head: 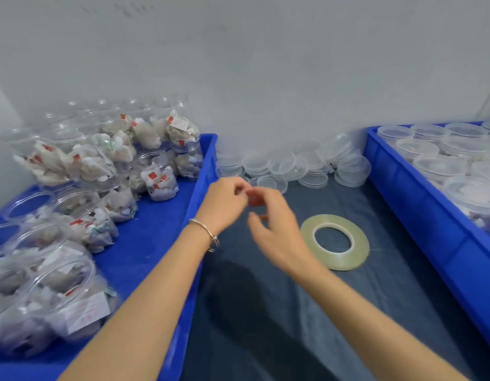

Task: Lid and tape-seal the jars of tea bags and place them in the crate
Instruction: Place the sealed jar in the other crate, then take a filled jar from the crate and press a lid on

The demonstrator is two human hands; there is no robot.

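Fingers (239, 188) pinching small red object (255, 199)

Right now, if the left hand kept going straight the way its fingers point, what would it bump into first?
Probably the right hand: the left hand points rightward and the fingertips of both nearly meet over a small red thing. Past that lie the loose clear lids by the wall, though depth is hard to judge.
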